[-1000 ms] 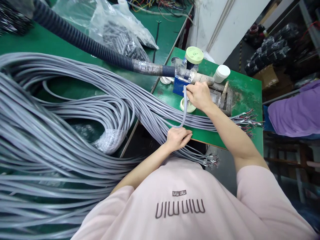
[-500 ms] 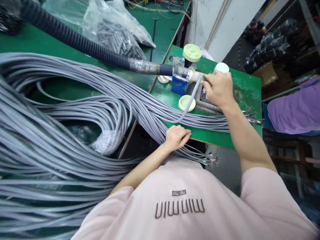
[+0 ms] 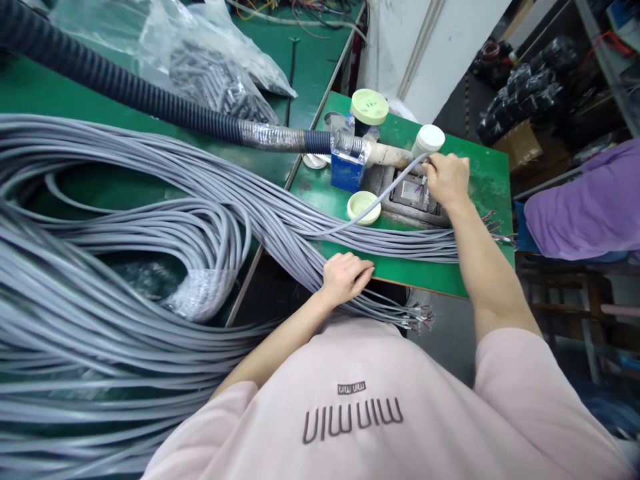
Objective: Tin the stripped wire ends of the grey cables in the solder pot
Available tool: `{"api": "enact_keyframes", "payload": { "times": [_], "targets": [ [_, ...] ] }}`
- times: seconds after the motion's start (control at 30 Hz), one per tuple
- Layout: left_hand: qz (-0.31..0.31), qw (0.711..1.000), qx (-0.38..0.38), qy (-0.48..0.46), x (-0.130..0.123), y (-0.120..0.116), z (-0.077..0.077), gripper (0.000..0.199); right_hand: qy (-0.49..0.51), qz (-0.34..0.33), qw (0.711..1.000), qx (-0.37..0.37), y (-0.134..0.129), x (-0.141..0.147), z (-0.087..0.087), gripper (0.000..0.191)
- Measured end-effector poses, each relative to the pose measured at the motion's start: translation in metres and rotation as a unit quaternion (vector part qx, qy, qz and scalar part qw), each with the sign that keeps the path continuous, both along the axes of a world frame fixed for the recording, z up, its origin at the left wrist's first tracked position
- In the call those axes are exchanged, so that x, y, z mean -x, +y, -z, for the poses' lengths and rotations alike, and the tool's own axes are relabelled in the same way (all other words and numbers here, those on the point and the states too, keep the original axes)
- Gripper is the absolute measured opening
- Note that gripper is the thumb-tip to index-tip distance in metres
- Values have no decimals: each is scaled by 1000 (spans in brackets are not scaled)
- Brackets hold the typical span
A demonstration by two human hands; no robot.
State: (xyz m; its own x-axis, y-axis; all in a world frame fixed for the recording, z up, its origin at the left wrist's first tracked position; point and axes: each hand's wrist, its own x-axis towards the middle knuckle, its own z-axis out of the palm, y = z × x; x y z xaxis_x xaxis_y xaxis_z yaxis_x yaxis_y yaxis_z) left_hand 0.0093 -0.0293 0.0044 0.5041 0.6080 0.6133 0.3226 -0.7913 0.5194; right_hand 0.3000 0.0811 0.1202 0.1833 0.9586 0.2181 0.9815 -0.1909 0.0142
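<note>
Grey cable (image 3: 387,192) slants across a worker's green surface (image 3: 485,177), its end pinched in the right hand (image 3: 449,179) near a stained metal fixture (image 3: 395,212). That grip is closed, thumb against fingers around the cable, with thin loose wires (image 3: 421,185) hanging below it. A white tub (image 3: 429,139) stands just behind the hand, and a pale green lid (image 3: 357,203) lies beneath the cable's slant. The left hand (image 3: 345,275) curls at the surface's near edge, beside a thick bundle of cables (image 3: 280,207); whether its grip has hold of anything cannot be told. Near the fixture, a blue box (image 3: 347,172) sits below a corrugated hose (image 3: 175,100). At right, another person's purple garment (image 3: 585,200) shows.
</note>
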Motion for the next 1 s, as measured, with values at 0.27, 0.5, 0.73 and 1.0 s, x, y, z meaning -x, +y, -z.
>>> {"api": "enact_keyframes", "payload": {
  "times": [0.27, 0.5, 0.73, 1.0],
  "targets": [
    [-1, 1000, -3, 1, 0, 0, 0, 8, -6, -21, 1000, -11, 7, -4, 9, 38],
    [-3, 1000, 3, 12, 0, 0, 0, 11, -23, -17, 1000, -5, 10, -4, 15, 35],
    [-5, 1000, 11, 7, -2, 1, 3, 11, -16, -17, 1000, -5, 7, 2, 7, 32],
    [252, 825, 474, -175, 19, -9, -60, 34, 22, -189, 971, -145, -85, 33, -45, 24]
  ]
}}
